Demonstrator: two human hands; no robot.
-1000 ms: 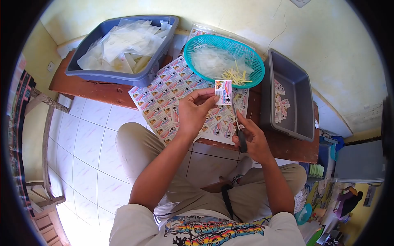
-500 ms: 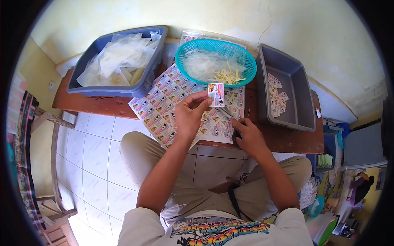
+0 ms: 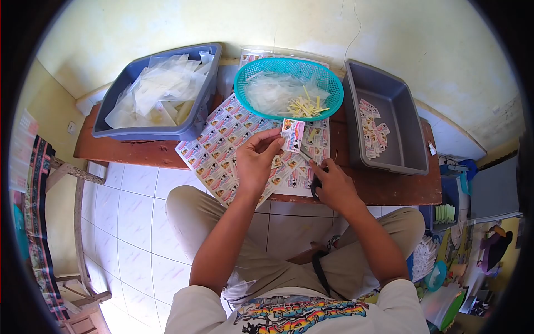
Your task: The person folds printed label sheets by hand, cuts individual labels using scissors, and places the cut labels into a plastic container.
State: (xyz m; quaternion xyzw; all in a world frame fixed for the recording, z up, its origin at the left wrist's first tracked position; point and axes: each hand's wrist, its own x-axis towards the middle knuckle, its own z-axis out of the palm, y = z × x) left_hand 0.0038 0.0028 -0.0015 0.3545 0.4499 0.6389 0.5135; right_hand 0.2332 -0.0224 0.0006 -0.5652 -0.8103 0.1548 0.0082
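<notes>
Between thumb and fingers, my left hand (image 3: pixel 259 160) pinches a small printed label (image 3: pixel 292 135) upright in front of the teal basket. My right hand (image 3: pixel 334 185) is wrapped round black-handled scissors (image 3: pixel 315 182), whose blades point up and left to the label's lower right corner. Beneath both hands lie printed label sheets (image 3: pixel 214 150) on a reddish-brown bench. The teal basket (image 3: pixel 241 102) holds clear plastic pieces and thin yellow strips (image 3: pixel 307 106).
A blue-grey tub (image 3: pixel 196 129) with translucent plastic bags stands at the left. On the right, a grey tub (image 3: pixel 409 167) contains cut labels (image 3: pixel 374 131). The bench edge (image 3: pixel 384 196) runs before my knees. Another person (image 3: pixel 494 247) is far right.
The label has tilted slightly and sits lower relative to the basket. The scissors have swung from nearly upright to slanting left, their tips now at its lower corner. The camera view has shifted.
</notes>
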